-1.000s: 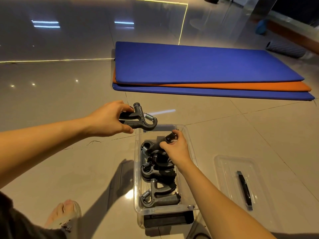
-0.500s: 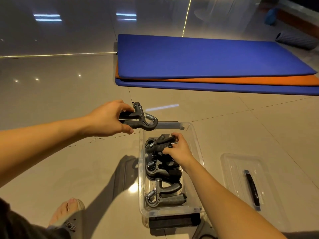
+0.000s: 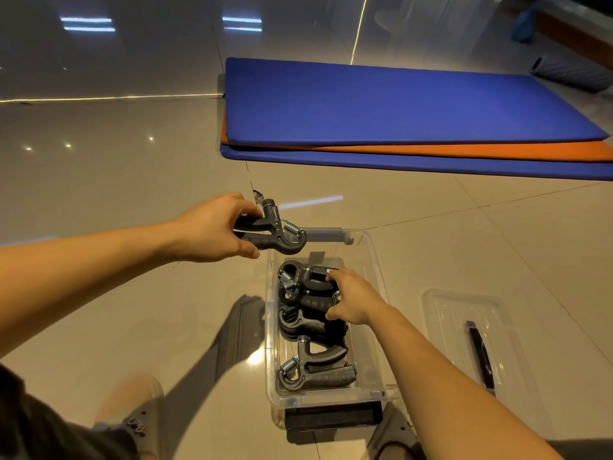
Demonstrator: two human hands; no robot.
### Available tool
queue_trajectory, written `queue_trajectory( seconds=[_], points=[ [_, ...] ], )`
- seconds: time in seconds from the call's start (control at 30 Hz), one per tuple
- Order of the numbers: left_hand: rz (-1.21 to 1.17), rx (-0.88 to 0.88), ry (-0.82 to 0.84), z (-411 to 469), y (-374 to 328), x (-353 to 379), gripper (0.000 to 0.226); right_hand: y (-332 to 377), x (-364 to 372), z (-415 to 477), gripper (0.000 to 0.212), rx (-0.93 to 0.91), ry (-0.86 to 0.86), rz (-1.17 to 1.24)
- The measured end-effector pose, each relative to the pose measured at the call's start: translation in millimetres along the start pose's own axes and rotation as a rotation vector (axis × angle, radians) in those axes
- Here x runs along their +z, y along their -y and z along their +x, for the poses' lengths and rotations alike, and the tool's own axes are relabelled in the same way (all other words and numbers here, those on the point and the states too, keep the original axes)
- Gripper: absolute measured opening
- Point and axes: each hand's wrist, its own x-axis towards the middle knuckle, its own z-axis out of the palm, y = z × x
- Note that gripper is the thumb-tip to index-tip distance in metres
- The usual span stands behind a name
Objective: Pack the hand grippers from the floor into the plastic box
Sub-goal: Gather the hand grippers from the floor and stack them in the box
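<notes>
The left hand [image 3: 212, 232] holds the first hand gripper [image 3: 277, 232] by its two handles, fingers and thumb curled round them. Its spring end points right and hangs above the far left corner of the plastic box [image 3: 376, 270].

The right hand [image 3: 353, 300] is inside the box. Its fingers lie over the upper handle and its thumb against the lower handle of the second hand gripper [image 3: 310, 277], which sits at the far end of the box.

The third hand gripper [image 3: 303, 323] lies mid-box, partly under the second. The fourth hand gripper [image 3: 315, 371] lies at the near end.

The box stands on the tiled floor [image 3: 99, 194]. A clear lid [image 3: 444, 313] lies on the floor to the right, apart from the box. Stacked blue and orange mats [image 3: 398, 104] lie beyond.
</notes>
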Motion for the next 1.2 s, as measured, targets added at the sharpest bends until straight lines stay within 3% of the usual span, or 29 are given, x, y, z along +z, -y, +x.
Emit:
queue_trajectory(
  seconds=[0.13,0.57,1.03,1.2],
  points=[
    [-0.001,0.014,0.013,2.1,-2.6,2.6,0.062,-15.2,4.6,-10.8,0.077,0.001,0.077,0.082],
    [0.021,0.032,0.030,6.3,-5.2,6.8,0.063,-21.4,26.4,-3.3,0.082,-0.006,0.125,-0.236],
    [0.041,0.053,0.033,1.2,-5.9,9.5,0.061,-24.3,36.7,-8.7,0.084,0.043,0.076,-0.084],
    [0.020,0.093,0.019,-1.1,-17.3,7.7,0.061,-1.8,5.1,-22.6,0.062,0.038,-0.074,0.075]
  ],
)
